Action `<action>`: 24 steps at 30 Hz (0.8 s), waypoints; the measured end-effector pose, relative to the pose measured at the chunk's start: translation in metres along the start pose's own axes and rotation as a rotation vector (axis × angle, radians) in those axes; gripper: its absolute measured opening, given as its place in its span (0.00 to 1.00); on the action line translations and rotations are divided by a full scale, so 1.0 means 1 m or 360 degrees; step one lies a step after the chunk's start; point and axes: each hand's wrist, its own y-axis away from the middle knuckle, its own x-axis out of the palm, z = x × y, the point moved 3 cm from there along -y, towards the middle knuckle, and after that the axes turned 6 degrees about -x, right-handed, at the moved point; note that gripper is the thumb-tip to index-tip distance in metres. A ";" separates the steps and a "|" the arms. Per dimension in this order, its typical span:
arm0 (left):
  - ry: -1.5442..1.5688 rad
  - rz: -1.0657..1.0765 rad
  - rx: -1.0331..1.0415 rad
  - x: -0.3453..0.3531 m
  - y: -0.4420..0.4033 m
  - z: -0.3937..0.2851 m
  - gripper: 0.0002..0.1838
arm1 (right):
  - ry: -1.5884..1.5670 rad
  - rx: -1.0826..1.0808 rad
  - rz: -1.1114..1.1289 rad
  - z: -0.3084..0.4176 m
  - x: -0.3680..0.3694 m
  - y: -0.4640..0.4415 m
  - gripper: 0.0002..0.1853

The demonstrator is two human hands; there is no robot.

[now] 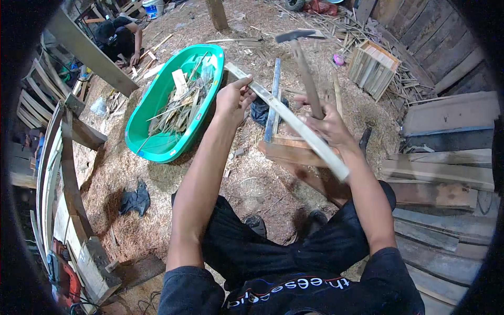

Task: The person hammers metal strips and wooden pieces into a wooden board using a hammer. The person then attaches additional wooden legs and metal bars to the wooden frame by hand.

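Observation:
My left hand [233, 100] is closed around the upper part of a narrow wooden strip [294, 122], which slants down to the right between my forearms. My right hand [329, 125] grips a hammer [305, 71] by its wooden handle, head up and away from me. The strip passes close by the right hand; whether they touch I cannot tell. Beneath the strip stands a wooden workpiece or bench [294, 152], partly covered by my hands, with a bluish bar [273, 100] resting against it.
A green plastic tub [134, 126] of wood scraps stands ahead to the left. A slatted wooden crate [370, 73] sits at the far right, and stacked planks [441, 173] lie at my right. Another person [118, 39] crouches at the upper left. Shavings cover the floor.

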 end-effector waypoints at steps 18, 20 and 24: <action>-0.1734 0.1029 0.0467 0.021 0.053 0.063 0.18 | -0.0288 -0.0078 -0.0910 0.012 -0.037 -0.031 0.10; -0.1616 0.1152 0.0352 0.028 0.065 0.071 0.15 | -0.0247 -0.0006 -0.0928 0.005 -0.038 -0.032 0.10; -0.1542 0.0990 0.0133 0.011 0.039 0.087 0.14 | -0.0209 0.0149 -0.0927 -0.013 -0.031 -0.032 0.10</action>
